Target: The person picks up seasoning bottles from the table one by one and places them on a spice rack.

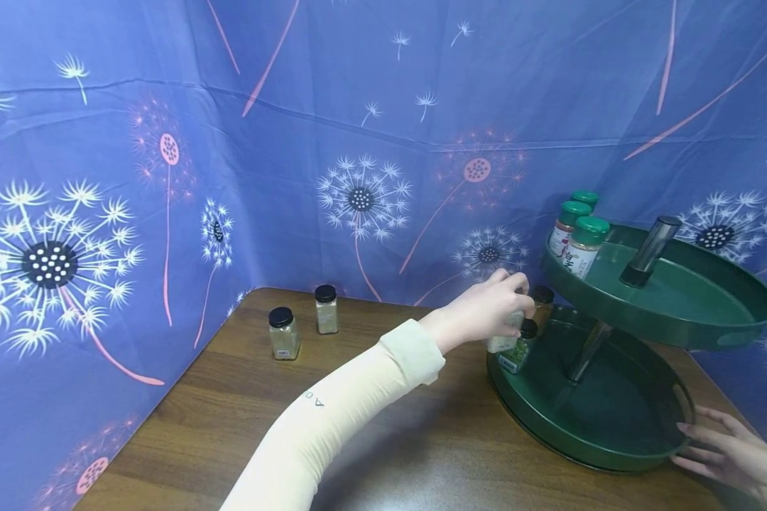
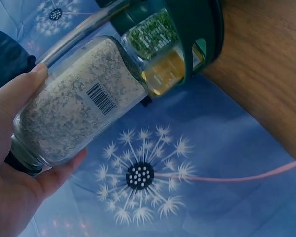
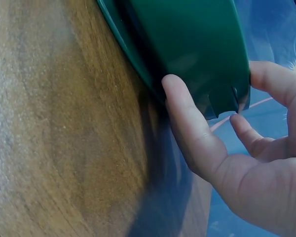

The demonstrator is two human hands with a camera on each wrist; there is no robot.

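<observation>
Makeshift indoor setting, kind unclear: dandelion-print cloth walls [image 1: 332,92], wooden table [image 1: 192,419], seasoning jars [image 1: 284,339].

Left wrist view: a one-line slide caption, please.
Left hand gripping a clear jar of pale granules, near a green-flake jar and an amber jar at the green tray.

Green two-tier round rack [image 1: 652,328], upright, right hand [image 1: 722,447] at its lower tier [image 1: 569,434], clear barcoded jar [image 2: 84,103] of pale speckled grains, held by the left hand [image 1: 493,305] near that tier's left edge
</observation>
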